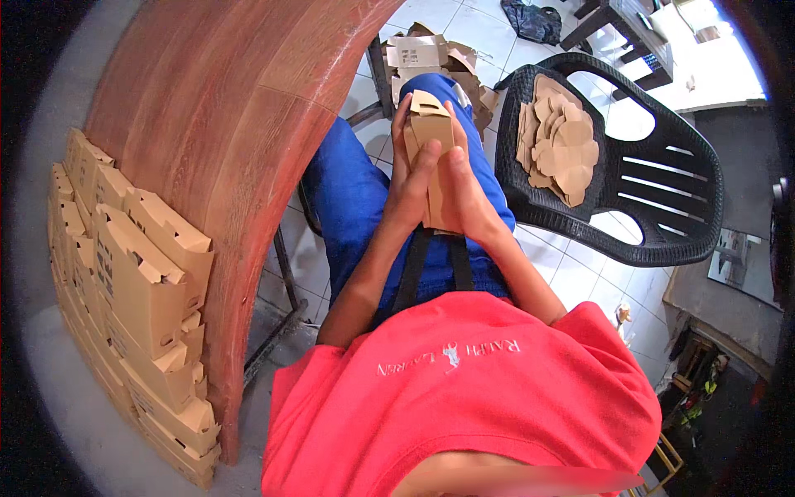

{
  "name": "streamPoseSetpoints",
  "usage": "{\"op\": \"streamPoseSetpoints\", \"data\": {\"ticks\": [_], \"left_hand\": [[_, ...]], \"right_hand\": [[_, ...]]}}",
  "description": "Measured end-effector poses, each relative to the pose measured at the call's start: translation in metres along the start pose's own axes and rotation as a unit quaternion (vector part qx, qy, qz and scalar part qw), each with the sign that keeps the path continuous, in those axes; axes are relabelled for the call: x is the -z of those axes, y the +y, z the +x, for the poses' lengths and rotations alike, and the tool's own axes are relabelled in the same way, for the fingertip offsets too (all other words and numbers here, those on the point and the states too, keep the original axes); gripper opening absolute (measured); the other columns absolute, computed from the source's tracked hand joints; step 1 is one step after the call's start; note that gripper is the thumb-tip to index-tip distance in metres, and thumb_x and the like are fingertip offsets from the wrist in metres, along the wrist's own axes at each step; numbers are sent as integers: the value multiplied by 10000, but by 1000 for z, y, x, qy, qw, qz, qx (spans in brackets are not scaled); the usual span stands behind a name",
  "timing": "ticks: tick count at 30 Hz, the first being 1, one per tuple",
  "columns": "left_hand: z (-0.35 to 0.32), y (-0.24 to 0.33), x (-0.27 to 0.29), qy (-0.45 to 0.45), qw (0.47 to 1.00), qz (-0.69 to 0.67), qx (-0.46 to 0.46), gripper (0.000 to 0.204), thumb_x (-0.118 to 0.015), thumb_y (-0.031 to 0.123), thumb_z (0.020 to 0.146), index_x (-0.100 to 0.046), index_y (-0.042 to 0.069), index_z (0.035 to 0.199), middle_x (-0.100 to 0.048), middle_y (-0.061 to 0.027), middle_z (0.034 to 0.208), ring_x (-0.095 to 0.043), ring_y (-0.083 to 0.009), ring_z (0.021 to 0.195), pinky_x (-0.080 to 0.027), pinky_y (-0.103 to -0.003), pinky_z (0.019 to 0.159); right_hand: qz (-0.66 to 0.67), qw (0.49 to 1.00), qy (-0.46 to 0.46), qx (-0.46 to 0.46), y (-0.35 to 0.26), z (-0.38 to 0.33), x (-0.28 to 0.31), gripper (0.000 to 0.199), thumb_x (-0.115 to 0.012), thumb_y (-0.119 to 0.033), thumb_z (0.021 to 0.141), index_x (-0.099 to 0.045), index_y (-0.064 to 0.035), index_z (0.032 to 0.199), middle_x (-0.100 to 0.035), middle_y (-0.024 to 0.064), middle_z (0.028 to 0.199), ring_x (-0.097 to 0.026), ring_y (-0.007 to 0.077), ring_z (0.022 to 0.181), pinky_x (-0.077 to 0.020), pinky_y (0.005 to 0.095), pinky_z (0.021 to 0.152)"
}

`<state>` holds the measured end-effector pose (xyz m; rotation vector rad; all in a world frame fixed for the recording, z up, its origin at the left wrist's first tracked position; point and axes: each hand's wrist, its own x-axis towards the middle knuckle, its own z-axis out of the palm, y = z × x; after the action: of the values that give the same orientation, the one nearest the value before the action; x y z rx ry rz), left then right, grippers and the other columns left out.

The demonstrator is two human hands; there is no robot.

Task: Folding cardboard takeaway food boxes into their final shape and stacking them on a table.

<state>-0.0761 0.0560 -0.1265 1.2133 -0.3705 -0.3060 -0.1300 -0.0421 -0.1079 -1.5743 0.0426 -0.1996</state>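
Note:
Between my two hands, above my lap, stands a small brown cardboard box [432, 132] with a slotted tab at its far end. My left hand [408, 170] wraps its left side, the thumb lying on the front face. Along the right side my right hand [466, 182] is closed round it, its thumb pressed near the edge. The fingers behind the box are partly hidden. To the right, a pile of flat cut cardboard pieces [565, 149] lies on the seat of a black plastic chair [662, 170].
A wooden table [224, 108] curves along the left, with several folded cardboard boxes [132, 273] stacked at its left end. Beyond my knees, more cardboard [418, 54] lies heaped on the tiled floor. A black plastic bag [532, 21] sits farther off, near a dark table [625, 33].

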Motion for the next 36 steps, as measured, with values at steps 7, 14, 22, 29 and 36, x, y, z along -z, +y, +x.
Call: {"op": "streamPoseSetpoints", "data": {"ticks": [7,14,22,29,36], "left_hand": [[2,-11,23,100,994,-17,38,807,-586,371,952,-145,105,1573,-260,-130,1536,-315,-255,1377,-237,-384,1158],[13,-23,34,132,988,-70,42,276,-683,284,924,-621,58,1070,-643,-39,1049,-589,-123,996,-461,-284,912],[8,-29,34,84,894,-355,260,390,-590,477,960,-613,146,1167,-597,-28,1200,-578,-128,1064,-508,-295,862],[3,-32,43,100,935,-295,167,650,-698,404,904,-345,153,1388,-543,-57,1183,-578,-178,1093,-516,-329,895],[6,-62,67,106,869,-452,171,592,-568,508,943,-503,89,1356,-633,-105,1224,-645,-230,1060,-541,-395,900]], "right_hand": [[-221,974,-54,11,7,-1,-5,711,-515,-259,971,-181,-13,1549,-156,277,1583,-136,391,1492,-152,408,1199],[-107,993,-30,-37,13,3,-16,645,-478,-253,1008,-211,-1,1538,-171,215,1606,-126,347,1504,-115,393,1209],[-354,926,-96,87,-5,-19,-18,640,-627,-249,916,-390,-87,1488,-179,256,1593,-171,451,1469,-165,496,1190],[-368,912,-139,117,-21,8,-21,724,-657,-391,887,-388,-95,1490,-202,244,1593,-203,473,1450,-213,505,1173],[14,977,-64,-204,-1,16,9,560,-477,-369,1021,-379,-41,1464,-428,142,1469,-494,291,1289,-433,411,1017]]}}
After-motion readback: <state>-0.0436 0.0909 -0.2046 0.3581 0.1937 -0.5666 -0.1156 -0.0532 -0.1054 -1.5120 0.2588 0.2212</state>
